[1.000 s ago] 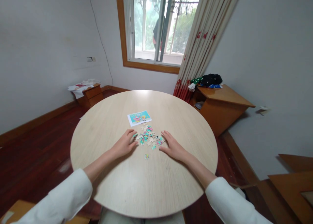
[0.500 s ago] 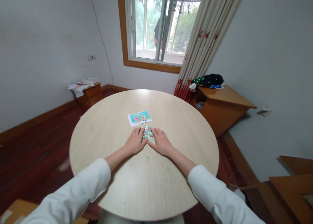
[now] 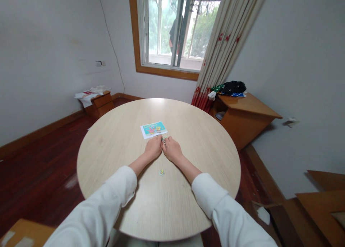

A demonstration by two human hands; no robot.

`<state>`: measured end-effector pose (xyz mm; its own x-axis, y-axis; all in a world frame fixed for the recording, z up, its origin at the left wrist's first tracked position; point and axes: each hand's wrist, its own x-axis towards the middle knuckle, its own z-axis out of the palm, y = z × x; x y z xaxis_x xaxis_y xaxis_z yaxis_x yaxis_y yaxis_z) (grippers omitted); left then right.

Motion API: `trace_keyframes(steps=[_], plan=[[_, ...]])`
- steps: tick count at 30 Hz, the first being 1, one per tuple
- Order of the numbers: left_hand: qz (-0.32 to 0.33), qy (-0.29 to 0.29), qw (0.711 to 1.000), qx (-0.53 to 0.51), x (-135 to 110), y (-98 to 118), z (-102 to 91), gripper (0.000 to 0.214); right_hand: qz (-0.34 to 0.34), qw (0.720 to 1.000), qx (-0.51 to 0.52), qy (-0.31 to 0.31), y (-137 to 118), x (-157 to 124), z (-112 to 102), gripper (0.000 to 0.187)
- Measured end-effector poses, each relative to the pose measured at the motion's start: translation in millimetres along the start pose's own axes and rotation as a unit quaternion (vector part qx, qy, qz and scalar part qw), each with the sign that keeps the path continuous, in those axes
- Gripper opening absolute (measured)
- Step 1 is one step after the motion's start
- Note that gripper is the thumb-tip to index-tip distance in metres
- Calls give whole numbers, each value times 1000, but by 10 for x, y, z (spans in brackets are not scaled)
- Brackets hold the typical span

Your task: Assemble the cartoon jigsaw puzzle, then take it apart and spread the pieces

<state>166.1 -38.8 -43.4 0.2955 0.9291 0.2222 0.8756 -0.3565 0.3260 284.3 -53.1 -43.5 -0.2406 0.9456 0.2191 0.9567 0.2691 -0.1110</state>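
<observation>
Pieces show in the narrow gap between left hand and right hand, just off the card's near right corner. Both hands curl inward, cupped about them; whether the fingers close on any, I cannot tell. Straight nearer the body from that corner, apart from both hands and about equally close to each, lies a patch, its long axis unclear.

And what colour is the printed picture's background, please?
Mostly turquoise; the printed cartoon picture shows best in the head view.
</observation>
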Motion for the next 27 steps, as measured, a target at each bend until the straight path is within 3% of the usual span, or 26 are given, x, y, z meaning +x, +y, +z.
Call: trace_keyframes(steps=[6,15,20,27], plan=[[-69,4,995,-73,46,98,-58,23,14,998,60,-31,7,78,-34,32],[-52,89,983,-150,236,61,-279,27,22,985,157,62,17,178,-296,33],[-24,72,982,-171,176,19,-345,31,28,968,231,97,95,200,-291,37],[-16,27,989,-144,7,-40,-258,23,11,951,303,66,99,119,-184,33]])
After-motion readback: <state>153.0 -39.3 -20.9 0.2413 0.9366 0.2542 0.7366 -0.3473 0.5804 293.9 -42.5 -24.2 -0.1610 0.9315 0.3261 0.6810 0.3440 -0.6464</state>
